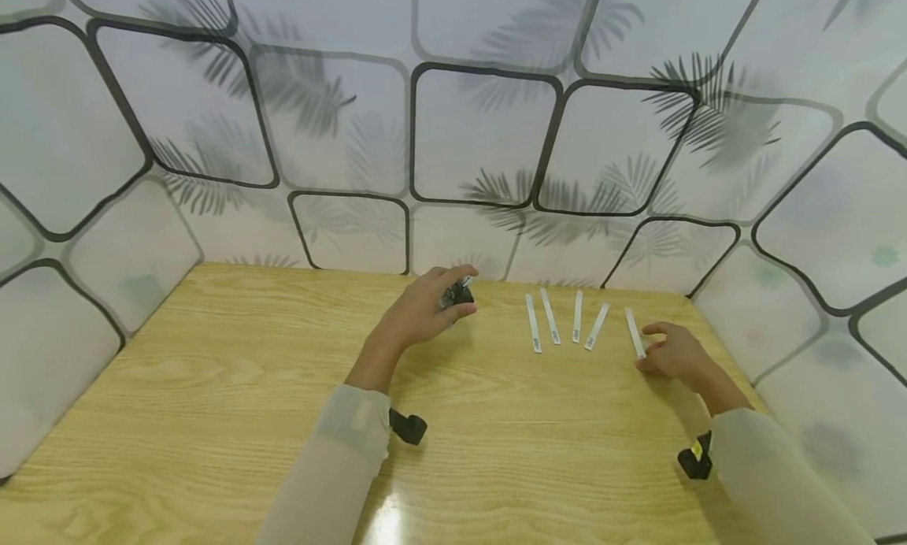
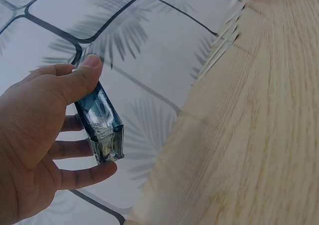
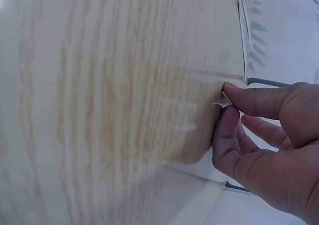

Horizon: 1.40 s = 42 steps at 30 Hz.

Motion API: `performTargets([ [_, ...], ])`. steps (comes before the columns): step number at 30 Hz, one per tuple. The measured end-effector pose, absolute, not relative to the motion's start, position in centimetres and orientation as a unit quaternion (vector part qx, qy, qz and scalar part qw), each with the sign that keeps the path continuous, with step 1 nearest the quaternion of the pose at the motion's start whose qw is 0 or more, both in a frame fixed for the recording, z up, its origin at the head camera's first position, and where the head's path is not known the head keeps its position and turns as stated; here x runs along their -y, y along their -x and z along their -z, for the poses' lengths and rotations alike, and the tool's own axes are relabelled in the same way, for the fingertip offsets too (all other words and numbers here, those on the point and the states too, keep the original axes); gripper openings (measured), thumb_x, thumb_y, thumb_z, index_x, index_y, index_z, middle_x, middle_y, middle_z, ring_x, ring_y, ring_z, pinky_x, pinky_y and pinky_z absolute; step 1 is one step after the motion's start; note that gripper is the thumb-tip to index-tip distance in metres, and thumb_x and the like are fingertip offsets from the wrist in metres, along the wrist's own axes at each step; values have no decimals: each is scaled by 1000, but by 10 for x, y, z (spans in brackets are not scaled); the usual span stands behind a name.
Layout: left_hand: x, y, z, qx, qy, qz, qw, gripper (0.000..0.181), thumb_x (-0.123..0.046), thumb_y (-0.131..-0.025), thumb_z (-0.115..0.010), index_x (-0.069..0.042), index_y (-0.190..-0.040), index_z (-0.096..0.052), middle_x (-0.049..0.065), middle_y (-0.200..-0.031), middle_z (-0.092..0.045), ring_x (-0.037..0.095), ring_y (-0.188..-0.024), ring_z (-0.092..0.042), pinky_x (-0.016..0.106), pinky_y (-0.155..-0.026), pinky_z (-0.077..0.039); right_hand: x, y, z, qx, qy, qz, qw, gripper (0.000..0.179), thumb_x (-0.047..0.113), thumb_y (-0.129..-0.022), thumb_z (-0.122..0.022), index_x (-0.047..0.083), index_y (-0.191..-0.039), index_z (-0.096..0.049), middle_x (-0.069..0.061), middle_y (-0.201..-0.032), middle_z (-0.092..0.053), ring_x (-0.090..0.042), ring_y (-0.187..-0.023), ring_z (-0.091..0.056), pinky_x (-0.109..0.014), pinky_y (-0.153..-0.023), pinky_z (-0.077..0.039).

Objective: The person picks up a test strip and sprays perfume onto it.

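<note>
My left hand [image 1: 427, 305] holds a small angular glass bottle [image 1: 456, 294] like a perfume bottle above the back of the table. In the left wrist view the bottle [image 2: 101, 122] is dark blue with a thick clear end, gripped between thumb and fingers and tilted. At the right, my right hand [image 1: 678, 352] pinches the near end of a white paper strip [image 1: 634, 334] between thumb and index finger. The right wrist view shows only a thin edge of that strip [image 3: 227, 96] at the fingertips.
Several more white paper strips [image 1: 551, 316], with small dark print at their near ends, lie fanned out between the hands. The wood-grain table [image 1: 212, 387] meets a patterned curtain-like wall [image 1: 482, 135] at the back and sides.
</note>
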<state>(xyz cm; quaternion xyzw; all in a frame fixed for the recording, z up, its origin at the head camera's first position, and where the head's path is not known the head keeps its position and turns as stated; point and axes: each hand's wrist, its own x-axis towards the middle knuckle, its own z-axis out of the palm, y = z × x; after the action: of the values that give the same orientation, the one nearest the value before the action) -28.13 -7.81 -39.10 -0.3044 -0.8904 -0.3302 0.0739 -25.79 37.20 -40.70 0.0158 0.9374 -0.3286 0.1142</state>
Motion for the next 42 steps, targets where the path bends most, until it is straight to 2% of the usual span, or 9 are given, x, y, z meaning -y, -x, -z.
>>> performTargets([
  [3, 78, 281, 391, 890, 305, 330, 76, 59, -44, -101, -63, -26, -154, -45, 16, -149, -50, 38, -130, -54, 59, -103, -48, -373, 258, 407, -930, -22, 348, 119, 78, 1, -86, -78, -19, -146, -33, -28, -107, -67, -22, -86, -66, -29, -69, -56],
  [7, 78, 281, 391, 890, 306, 330, 77, 59, -43, -101, -63, -25, -154, -45, 17, -148, -50, 39, -130, -54, 59, -102, -48, -374, 258, 406, -910, -33, 391, 131, 68, -3, -88, -74, -24, -140, -36, -11, -87, -69, -13, -71, -62, -27, -62, -55],
  [10, 78, 281, 390, 891, 305, 329, 74, 59, -44, -102, -63, -24, -154, -45, 17, -149, -50, 39, -130, -54, 60, -102, -48, -374, 257, 405, -898, -39, 414, 141, 55, -3, -92, -68, -26, -135, -41, -6, -85, -69, -10, -69, -62, -25, -62, -55],
  [15, 78, 281, 390, 891, 303, 331, 71, 58, -44, -102, -63, -26, -154, -45, 17, -148, -50, 39, -129, -55, 60, -102, -48, -376, 256, 406, -886, -47, 439, 139, 46, -2, -98, -60, -27, -132, -42, -5, -90, -71, -10, -75, -66, -24, -67, -58],
  [19, 77, 281, 390, 888, 307, 333, 75, 58, -41, -101, -64, -24, -153, -46, 18, -147, -51, 39, -129, -55, 60, -102, -48, -378, 257, 409, -883, -52, 449, 126, 46, 1, -100, -59, -24, -135, -42, -7, -95, -68, -12, -78, -64, -25, -71, -59],
  [28, 76, 281, 390, 887, 311, 333, 74, 59, -39, -101, -66, -20, -154, -47, 20, -147, -50, 41, -129, -55, 61, -102, -47, -372, 260, 409, -884, -33, 453, 108, 49, 5, -102, -58, -22, -140, -42, -18, -109, -66, -13, -84, -65, -28, -76, -61],
  [37, 76, 282, 392, 891, 310, 324, 70, 58, -44, -102, -63, -24, -154, -46, 18, -148, -50, 38, -129, -55, 58, -103, -48, -347, 260, 401, -878, -6, 469, 93, 45, 3, -103, -58, -21, -139, -45, -22, -110, -67, -9, -82, -66, -29, -76, -61],
  [42, 75, 282, 392, 890, 311, 325, 67, 58, -43, -101, -64, -24, -153, -46, 18, -148, -50, 38, -130, -54, 58, -104, -47, -333, 261, 399, -875, 14, 475, 90, 43, 2, -103, -58, -19, -139, -47, -23, -110, -67, -11, -87, -67, -29, -76, -61],
])
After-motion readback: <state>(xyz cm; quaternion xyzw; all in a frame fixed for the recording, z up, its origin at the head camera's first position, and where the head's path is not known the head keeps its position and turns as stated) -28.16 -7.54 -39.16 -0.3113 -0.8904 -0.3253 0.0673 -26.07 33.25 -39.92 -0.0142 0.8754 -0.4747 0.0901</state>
